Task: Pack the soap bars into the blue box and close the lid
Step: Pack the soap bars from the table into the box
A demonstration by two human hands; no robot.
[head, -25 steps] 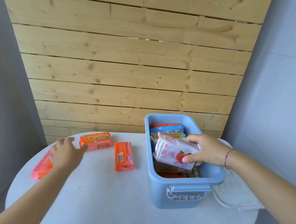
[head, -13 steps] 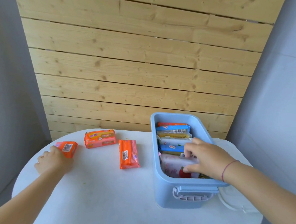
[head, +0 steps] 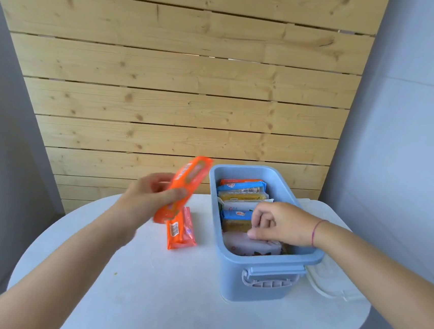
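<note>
Beside box [head: 229,277] (lid [head: 331,284] alongside), left hand [head: 149,197] grips soap [head: 190,180], right hand [head: 281,223] inside, grip unclear.

Left hand [head: 149,197] raised, gripping soap bar [head: 190,177]; right hand [head: 281,223] low, curled, perhaps empty.

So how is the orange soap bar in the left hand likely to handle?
The orange soap bar is probably stiff: it juts straight up past the left hand pinching it, with no droop. Its glossy wrapper may be slightly slippery. Being flat-sided, it seems unlikely to roll once laid in the blue box.
</note>
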